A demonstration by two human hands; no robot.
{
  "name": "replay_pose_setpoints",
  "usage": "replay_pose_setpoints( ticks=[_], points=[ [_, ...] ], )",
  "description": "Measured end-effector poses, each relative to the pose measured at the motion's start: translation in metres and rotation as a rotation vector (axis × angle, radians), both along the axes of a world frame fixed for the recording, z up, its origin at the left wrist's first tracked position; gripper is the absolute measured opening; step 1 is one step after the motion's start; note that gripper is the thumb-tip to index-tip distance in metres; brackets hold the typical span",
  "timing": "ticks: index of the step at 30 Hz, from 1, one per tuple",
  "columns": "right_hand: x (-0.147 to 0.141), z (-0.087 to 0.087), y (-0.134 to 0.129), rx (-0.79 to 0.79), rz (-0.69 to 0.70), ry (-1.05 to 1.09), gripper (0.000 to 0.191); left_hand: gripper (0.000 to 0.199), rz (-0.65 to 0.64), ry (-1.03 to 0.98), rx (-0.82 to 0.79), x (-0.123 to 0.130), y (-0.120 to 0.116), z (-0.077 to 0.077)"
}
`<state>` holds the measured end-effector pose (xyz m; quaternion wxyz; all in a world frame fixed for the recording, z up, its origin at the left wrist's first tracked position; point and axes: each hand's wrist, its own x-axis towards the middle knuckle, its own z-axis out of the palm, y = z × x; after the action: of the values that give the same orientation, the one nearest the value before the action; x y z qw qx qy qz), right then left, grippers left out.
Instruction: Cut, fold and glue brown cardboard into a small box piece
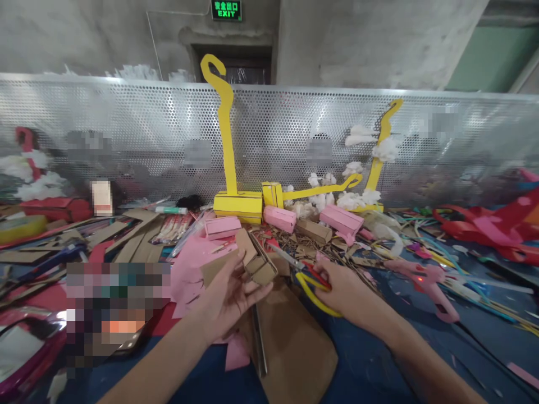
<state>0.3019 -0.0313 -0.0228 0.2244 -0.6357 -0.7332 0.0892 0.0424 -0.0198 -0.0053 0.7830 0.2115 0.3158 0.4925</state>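
a perforated screen (269, 140) stands beyond both hands, yellow hooks (229, 163) at its foot. a brown sheet (295, 342) lies below the hands. the left hand (225, 297) grips a folded cardboard piece (256, 264). just right of it, the right hand (343, 292) is closed on yellow scissors (311, 286), their blades pointing at the piece.
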Motion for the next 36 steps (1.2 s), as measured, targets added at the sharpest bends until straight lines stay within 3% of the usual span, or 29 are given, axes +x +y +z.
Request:
replay_pose_setpoints(
  ticks=[3, 7, 12, 17, 24, 36],
  points=[
    [0.002, 0.01, 0.004, 0.141, -0.064, 0.136, 0.018, 0.028, 0.078, 0.015, 0.059, -0.002, 0.004, -0.002],
    [-0.006, 0.02, -0.006, 0.202, 0.036, 0.293, 0.035, 0.021, 0.14, -0.008, 0.156, -0.006, 0.01, -0.01],
    [-0.025, 0.022, -0.021, 0.091, 0.132, 0.259, 0.038, 0.02, 0.219, -0.04, 0.22, -0.008, 0.014, -0.013],
    [-0.037, 0.021, -0.022, 0.132, 0.155, 0.243, 0.035, 0.026, 0.277, 0.012, 0.3, -0.005, 0.014, -0.01],
    [-0.036, 0.016, -0.02, 0.153, 0.178, 0.249, 0.033, 0.054, 0.318, 0.143, 0.392, -0.001, 0.01, -0.01],
    [-0.039, 0.013, -0.022, 0.176, 0.166, 0.191, 0.028, 0.049, 0.361, 0.168, 0.423, 0.007, 0.009, -0.014]
  ],
)
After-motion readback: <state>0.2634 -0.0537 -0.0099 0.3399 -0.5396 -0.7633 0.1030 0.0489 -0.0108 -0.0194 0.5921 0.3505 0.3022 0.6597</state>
